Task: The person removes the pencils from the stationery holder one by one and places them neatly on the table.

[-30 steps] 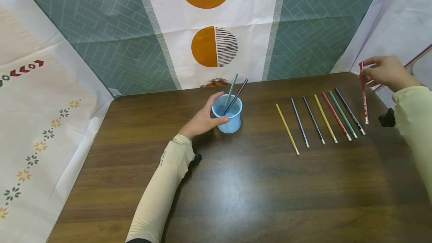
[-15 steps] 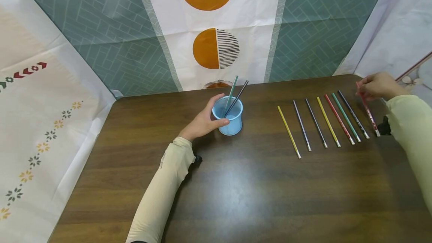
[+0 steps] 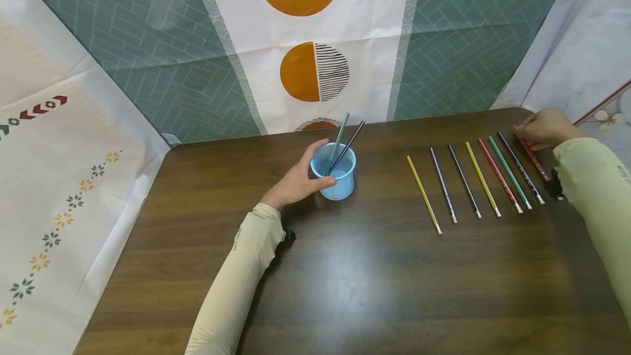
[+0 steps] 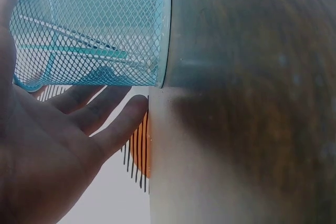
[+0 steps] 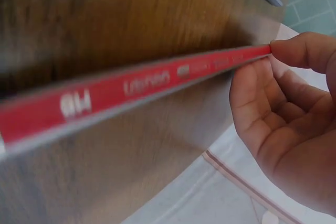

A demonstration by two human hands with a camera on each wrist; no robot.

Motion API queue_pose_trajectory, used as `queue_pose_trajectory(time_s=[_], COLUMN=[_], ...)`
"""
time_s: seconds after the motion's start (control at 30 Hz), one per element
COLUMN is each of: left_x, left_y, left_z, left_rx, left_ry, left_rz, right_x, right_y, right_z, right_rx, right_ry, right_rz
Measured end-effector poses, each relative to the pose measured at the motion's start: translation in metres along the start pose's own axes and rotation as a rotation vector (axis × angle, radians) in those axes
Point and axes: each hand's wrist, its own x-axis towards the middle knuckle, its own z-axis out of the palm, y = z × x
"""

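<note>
My left hand [image 3: 299,181] holds a light blue mesh pencil cup [image 3: 340,186], thumb at the near side and fingers around its far left. Two pencils, one green [image 3: 338,138] and one dark [image 3: 351,144], lean inside the cup. At the table's far right, my right hand [image 3: 548,128] pinches a red pencil [image 3: 533,159] by its far end. In the right wrist view, thumb and fingertips grip that tip, and the red pencil [image 5: 157,80] slants close over the wood with white lettering showing. The wrist strap partly hides its eraser end in the head view.
Left of the red pencil, several pencils lie in a spaced row on the brown table [image 3: 365,289], from a yellow pencil [image 3: 424,195] to a black patterned pencil [image 3: 521,167]. Patterned cloths [image 3: 162,32] hang behind the table and at both sides.
My right hand has lowered the red pencil from a steeper, raised pose to slant alongside the row, shifting down and slightly left. My left hand stays on the cup.
</note>
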Motion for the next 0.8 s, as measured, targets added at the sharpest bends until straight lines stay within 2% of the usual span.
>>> queue_pose_trajectory(time_s=[0.37, 0.8], left_x=[-0.0010, 0.0000], left_y=[0.0009, -0.0009], left_z=[0.0006, 0.0012], left_rx=[-0.010, 0.018], left_ry=[-0.003, 0.008], left_rz=[-0.003, -0.009], right_x=[0.0040, 0.0066], right_y=[-0.0035, 0.0000], right_z=[0.0057, 0.0077], right_rx=[-0.075, -0.024], right_ry=[0.047, 0.030], right_rz=[-0.020, -0.009])
